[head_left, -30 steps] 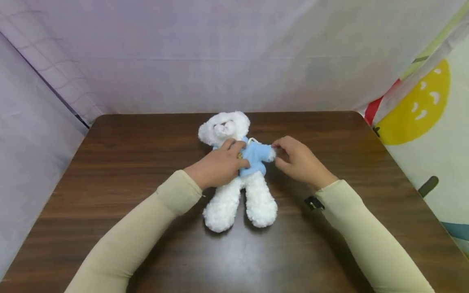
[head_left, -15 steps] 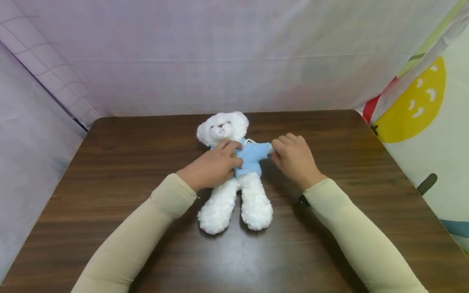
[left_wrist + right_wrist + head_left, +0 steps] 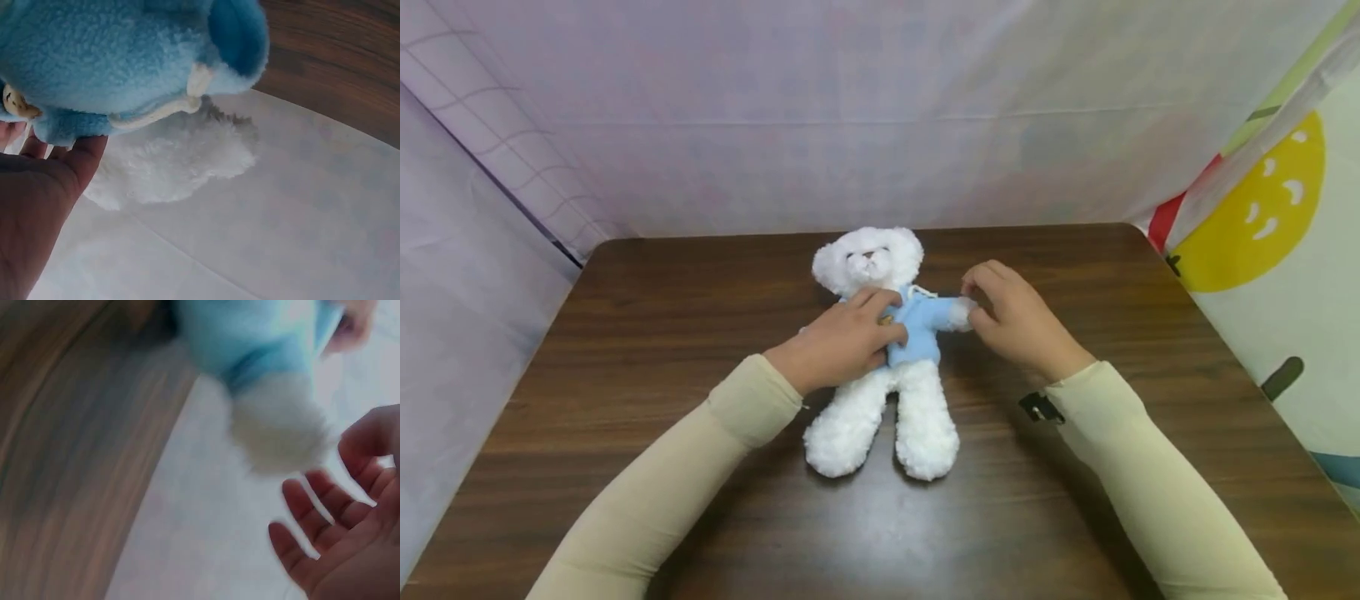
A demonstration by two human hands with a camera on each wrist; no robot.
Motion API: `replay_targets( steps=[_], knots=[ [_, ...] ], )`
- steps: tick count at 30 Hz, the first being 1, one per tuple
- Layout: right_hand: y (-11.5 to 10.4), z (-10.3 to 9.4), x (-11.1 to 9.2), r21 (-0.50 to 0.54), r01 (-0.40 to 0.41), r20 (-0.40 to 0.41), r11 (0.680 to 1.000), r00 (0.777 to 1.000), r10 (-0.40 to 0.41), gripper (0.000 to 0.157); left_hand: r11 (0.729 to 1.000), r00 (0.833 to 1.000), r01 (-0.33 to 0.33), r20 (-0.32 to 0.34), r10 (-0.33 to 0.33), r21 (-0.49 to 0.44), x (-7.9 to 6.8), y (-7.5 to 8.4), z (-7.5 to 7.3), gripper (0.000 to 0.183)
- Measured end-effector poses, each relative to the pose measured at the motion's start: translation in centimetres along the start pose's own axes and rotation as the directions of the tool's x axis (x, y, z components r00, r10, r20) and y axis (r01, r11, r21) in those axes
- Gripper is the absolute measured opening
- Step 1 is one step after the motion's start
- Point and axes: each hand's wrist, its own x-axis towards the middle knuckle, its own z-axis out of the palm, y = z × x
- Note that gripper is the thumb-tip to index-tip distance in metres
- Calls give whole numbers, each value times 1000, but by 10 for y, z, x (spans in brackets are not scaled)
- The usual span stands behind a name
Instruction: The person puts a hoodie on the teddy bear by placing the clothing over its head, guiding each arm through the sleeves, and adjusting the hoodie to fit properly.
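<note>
A white plush teddy bear [image 3: 925, 417] in a light blue sweater [image 3: 916, 337] lies on its back, head toward the table's far edge. My left hand [image 3: 842, 342] grips the bear's body at the chest, fingers bent over the sweater front and partly covering a small brown patch. In the left wrist view those fingers are against the blue fabric beside a white cord [image 3: 153, 114]. My right hand [image 3: 1022, 321] is at the bear's outstretched paw [image 3: 960, 314], which pokes out of the sleeve. The right wrist view shows its fingers [image 3: 300, 503] loosely bent and spread, just off the blurred paw.
The dark wood table [image 3: 647, 350] has rounded far corners. A pale cloth backdrop [image 3: 820, 117] hangs right behind the far edge. On the right is another cloth with a yellow printed shape [image 3: 1262, 208]. A small black item [image 3: 1042, 408] sits at the right cuff.
Half a second ago my right hand held the paw; it has since let go and shifted slightly right, leaving more white paw showing. The bear's head moved a little right, my left hand staying on it.
</note>
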Motion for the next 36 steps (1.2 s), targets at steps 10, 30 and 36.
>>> replay_targets(
  steps=[10,30,36],
  knots=[
    [-23,25,8,-76,74,142,994,988,-63,38,939,964,266,33,-265,-219,-2,-9,-16,62],
    [-39,32,23,-83,154,239,985,962,-130,43,886,916,350,-88,-392,-302,-15,-25,-7,21],
    [-42,44,22,-98,87,193,991,979,-67,59,901,868,343,-277,-412,-266,-39,-25,-12,14]
  ],
)
